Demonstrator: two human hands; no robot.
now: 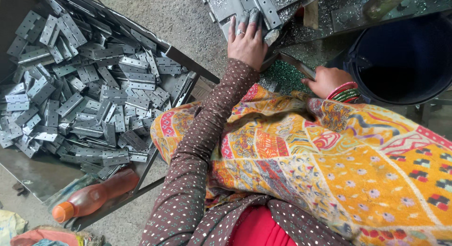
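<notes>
Now a metal hinge (263, 10) is being pressed flat onto the machine bed (221, 5) by the left hand (247, 41), fingers laid together on top of it, not clamped around it. Lower right, a lever (294, 64) is touched by the right hand (327, 80); whether it is gripped cannot be told. Loading appears to be the step in hand; steady alignment would be called for next. A tray (28, 175) of hinges lies left.

Grey concrete floor (188, 20), metal shavings, daylight, dark bin (400, 57)
</notes>
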